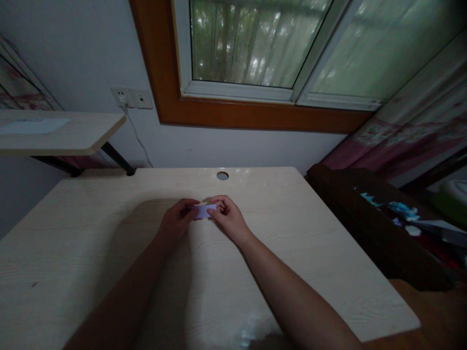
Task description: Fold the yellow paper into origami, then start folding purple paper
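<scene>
A small pale lilac piece of folded paper point(204, 210) lies low over the light wooden desk point(109, 253), held between both hands. My left hand point(177, 218) pinches its left end with curled fingers. My right hand point(228, 216) pinches its right end, fingers bent over the top edge. Both forearms reach in from the bottom of the view. Most of the paper is hidden by the fingers.
A round cable hole point(222, 175) sits at the desk's far edge. A wall shelf point(58, 131) hangs at the left, with a socket and cord point(126, 99) beside it. A dark wooden piece of furniture point(365, 218) stands right of the desk, below a window point(255, 43).
</scene>
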Demonstrator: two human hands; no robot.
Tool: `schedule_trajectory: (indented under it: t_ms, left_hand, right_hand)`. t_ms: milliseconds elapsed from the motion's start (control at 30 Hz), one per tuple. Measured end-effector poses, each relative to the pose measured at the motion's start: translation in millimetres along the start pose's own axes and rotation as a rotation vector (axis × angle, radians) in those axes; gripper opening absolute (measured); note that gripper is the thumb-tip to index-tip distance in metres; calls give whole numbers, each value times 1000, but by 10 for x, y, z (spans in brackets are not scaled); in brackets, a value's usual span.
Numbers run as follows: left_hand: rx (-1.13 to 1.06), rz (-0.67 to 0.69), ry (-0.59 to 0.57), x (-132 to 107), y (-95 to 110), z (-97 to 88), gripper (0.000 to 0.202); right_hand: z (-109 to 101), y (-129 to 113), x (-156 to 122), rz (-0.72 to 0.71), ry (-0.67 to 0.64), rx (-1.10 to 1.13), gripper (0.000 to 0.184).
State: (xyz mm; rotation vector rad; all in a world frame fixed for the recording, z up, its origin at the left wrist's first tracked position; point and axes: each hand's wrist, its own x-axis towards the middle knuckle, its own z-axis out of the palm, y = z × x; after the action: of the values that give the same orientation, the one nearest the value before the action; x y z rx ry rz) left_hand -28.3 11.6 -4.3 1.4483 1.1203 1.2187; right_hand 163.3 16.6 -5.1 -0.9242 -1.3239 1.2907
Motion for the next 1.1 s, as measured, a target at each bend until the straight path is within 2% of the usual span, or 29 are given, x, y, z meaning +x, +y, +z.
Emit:
schedule_trajectory:
  t_ms: [367, 567, 1100]
  left_hand:
    - [122, 49, -21, -1, -1, -21, 21]
    - [244, 71, -48, 9, -20, -27, 25]
    - [340, 154, -152, -5, 57, -21, 25]
  right_hand:
    - [-2, -2, 2, -13, 3, -19, 28]
    - [-6, -7, 0, -11, -2, -8, 30]
    - [-28, -1, 3, -20, -51, -10, 29]
